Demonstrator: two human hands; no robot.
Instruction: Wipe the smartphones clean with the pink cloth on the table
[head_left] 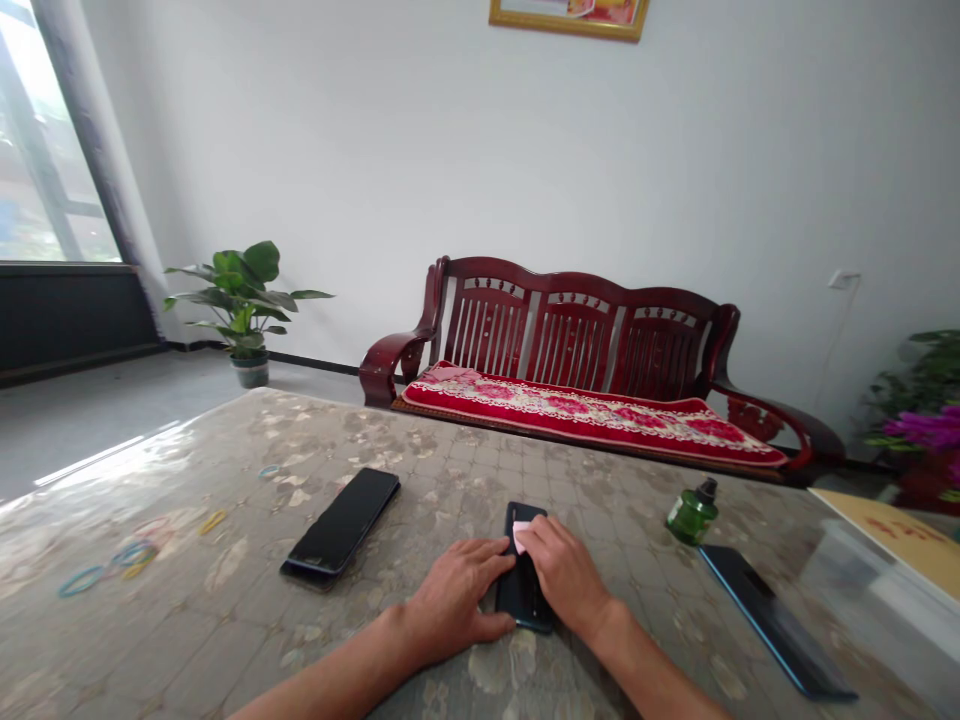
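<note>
A dark smartphone (pixel 512 595) lies flat on the patterned tablecloth in front of me. My left hand (pixel 461 590) rests at its left side with fingers and thumb spread, the fingertips and thumb touching its edge. Pinched in my right hand (pixel 562 570) is a small pale pink piece (pixel 520 537), cloth or paper, pressed on the phone's upper part. Part of this phone is hidden under the right hand. Off to the left lies a black phone (pixel 345 525) that seems to rest on another one. On the right is a blue-edged phone (pixel 772 620).
Near the right phone stands a green bottle (pixel 693 512) with a dark cap. Several rubber bands (pixel 135 557) lie on the tablecloth (pixel 210 630) at left. A yellowish box or folder (pixel 900 535) is at far right. Behind the table are a wooden bench (pixel 574 340) and a potted plant (pixel 251 370).
</note>
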